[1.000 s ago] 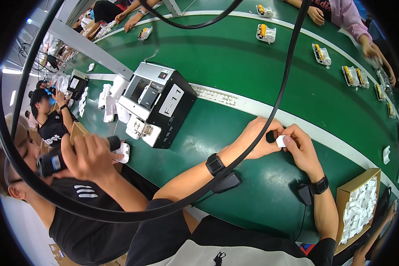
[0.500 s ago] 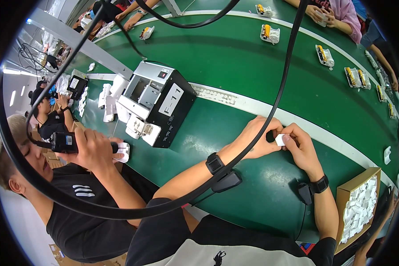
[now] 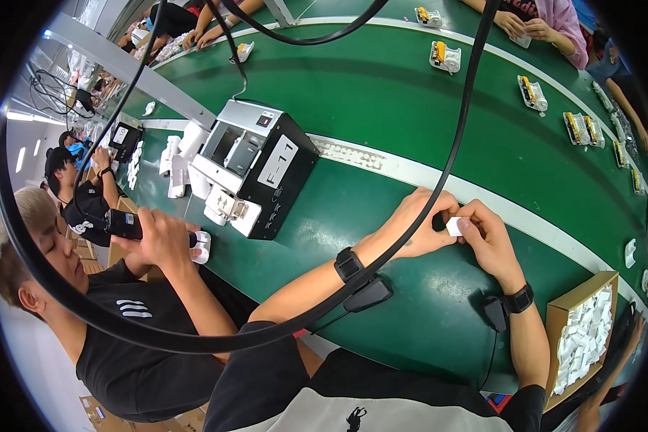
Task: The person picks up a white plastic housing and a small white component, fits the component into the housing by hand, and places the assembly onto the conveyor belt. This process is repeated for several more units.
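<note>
Both my hands are brought together above the green tabletop, near its pale far rail. A small white square piece (image 3: 453,227) sits between them; whether it is paper, foam or plastic I cannot make out. My right hand (image 3: 491,241) pinches it, the thumb lying across its face. From the other side my left hand (image 3: 417,219) meets it with curled fingers, its fingertips partly hidden behind the piece and a thick black cable. To the right, an open cardboard box (image 3: 552,345) holds many similar white pieces (image 3: 585,338).
Left of my hands stands a black and silver machine (image 3: 255,173). Beyond the rail, white and yellow assemblies (image 3: 533,93) lie on a green conveyor (image 3: 367,86). A black cable (image 3: 462,115) loops across the view. At my left, a person holds a black device (image 3: 126,225) and a white part (image 3: 201,247).
Assemblies on the conveyor have shifted slightly right. The person at my left has moved the black device rightward. My own hands and the white piece are almost unchanged.
</note>
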Demonstrator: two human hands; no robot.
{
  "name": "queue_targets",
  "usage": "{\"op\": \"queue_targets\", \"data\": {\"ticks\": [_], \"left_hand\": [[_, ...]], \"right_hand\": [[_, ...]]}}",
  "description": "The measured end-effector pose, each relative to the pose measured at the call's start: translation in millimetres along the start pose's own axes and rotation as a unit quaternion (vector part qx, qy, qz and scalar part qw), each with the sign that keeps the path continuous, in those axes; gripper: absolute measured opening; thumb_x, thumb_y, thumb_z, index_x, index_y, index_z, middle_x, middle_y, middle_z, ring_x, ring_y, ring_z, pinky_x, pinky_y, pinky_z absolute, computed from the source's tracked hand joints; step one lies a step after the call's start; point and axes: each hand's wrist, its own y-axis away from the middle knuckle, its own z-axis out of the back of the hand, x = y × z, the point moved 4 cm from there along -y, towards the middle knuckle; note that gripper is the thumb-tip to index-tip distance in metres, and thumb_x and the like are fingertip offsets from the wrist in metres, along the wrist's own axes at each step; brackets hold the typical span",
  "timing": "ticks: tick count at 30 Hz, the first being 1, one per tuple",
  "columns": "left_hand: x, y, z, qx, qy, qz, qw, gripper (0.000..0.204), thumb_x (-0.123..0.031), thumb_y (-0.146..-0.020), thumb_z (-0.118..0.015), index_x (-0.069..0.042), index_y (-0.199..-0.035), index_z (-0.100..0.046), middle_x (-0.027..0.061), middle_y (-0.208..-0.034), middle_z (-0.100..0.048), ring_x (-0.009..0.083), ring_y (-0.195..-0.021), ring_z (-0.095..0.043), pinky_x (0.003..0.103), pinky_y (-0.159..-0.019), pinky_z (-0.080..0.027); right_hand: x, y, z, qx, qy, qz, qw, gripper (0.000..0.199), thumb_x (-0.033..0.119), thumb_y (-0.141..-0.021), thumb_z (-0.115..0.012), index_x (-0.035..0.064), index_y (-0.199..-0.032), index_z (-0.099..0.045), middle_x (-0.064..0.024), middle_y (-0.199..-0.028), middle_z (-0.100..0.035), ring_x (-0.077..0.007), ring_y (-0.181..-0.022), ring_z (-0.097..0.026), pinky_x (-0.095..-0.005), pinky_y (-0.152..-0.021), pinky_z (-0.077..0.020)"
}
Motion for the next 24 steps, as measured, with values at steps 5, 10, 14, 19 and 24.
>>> {"op": "queue_targets", "data": {"ticks": [5, 10, 14, 19, 24], "left_hand": [[1.7, 0.1, 0.8, 0.01, 0.013, 0.015, 1.0, 0.026, -0.015, -0.079, -0.081, -0.004, -0.09, -0.061, 0.0108, -0.088, -0.07, 0.0331, -0.082, -0.065, 0.042, -0.08, -0.049], [3.9, 1.2, 1.0, 0.008, 0.015, 0.008, 1.0, 0.023, -0.015, -0.082, -0.079, -0.004, -0.094, -0.062, 0.0102, -0.09, -0.07, 0.0324, -0.085, -0.065, 0.042, -0.082, -0.049], [4.2, 1.4, 2.7, 0.009, 0.001, 0.012, 1.0, 0.022, -0.016, -0.084, -0.078, -0.004, -0.097, -0.064, 0.01, -0.09, -0.07, 0.0312, -0.086, -0.065, 0.043, -0.082, -0.049], [4.1, 1.3, 2.6, 0.013, 0.007, 0.013, 1.0, 0.022, -0.016, -0.085, -0.078, -0.004, -0.098, -0.064, 0.0097, -0.09, -0.07, 0.0308, -0.087, -0.065, 0.043, -0.084, -0.049], [5.5, 2.7, 2.2, 0.007, 0.005, -0.012, 1.0, 0.021, -0.012, -0.082, -0.076, -0.004, -0.097, -0.063, 0.009, -0.091, -0.068, 0.0309, -0.087, -0.064, 0.042, -0.085, -0.049]], "right_hand": [[0.6, -0.8, -0.3, -0.002, 0.002, 0.0, 1.0, 0.013, 0.012, -0.108, -0.058, 0.0002, -0.106, -0.061, -0.0025, -0.086, -0.063, -0.0093, -0.077, -0.056, -0.0267, -0.071, -0.0464], [1.3, -0.4, 0.8, -0.01, 0.005, -0.001, 1.0, 0.014, 0.014, -0.109, -0.058, 0.0006, -0.106, -0.061, -0.0021, -0.087, -0.063, -0.0088, -0.076, -0.055, -0.0261, -0.07, -0.0458], [1.0, -0.9, 1.3, -0.017, -0.001, -0.001, 1.0, 0.016, 0.016, -0.11, -0.057, 0.0013, -0.105, -0.061, -0.0015, -0.088, -0.063, -0.0086, -0.076, -0.055, -0.0257, -0.07, -0.0455], [0.6, -0.3, 2.3, -0.017, -0.007, -0.006, 1.0, 0.016, 0.017, -0.11, -0.057, 0.0016, -0.105, -0.06, -0.0013, -0.089, -0.063, -0.0085, -0.077, -0.055, -0.0256, -0.07, -0.0454], [0.1, 0.0, 1.4, -0.008, -0.008, -0.009, 1.0, 0.017, 0.017, -0.11, -0.057, 0.0015, -0.104, -0.06, -0.0015, -0.089, -0.063, -0.0088, -0.078, -0.055, -0.0258, -0.07, -0.0456]]}}
